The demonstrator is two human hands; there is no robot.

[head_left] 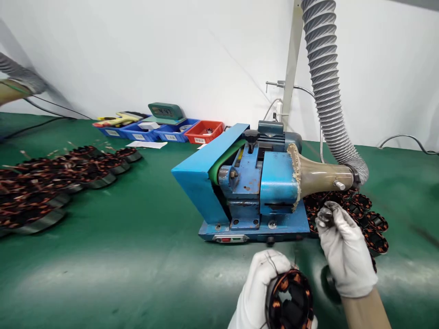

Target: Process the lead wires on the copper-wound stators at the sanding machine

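Observation:
In the bottom middle, my white-gloved left hand (254,288) is wrapped round a motor stator (291,299), a metal ring with copper windings inside. Its open face is turned up toward me, and thin wires stand out at its edge. My right hand (345,249), also gloved, is raised to the right with thumb and fingers pinched together. Its fingertips are stained dark; whatever they hold, if anything, cannot be made out. Just behind that hand lies a group of stators (376,222), partly hidden by it. A blue belt grinding machine (243,183) stands beyond both hands.
A tan funnel (322,176) joins the machine to a grey ribbed hose (322,87). Many stators (92,171) cover the green table's (154,256) left side. Blue bins (140,132), a red bin (205,131) and a digital clock (166,111) stand along the wall.

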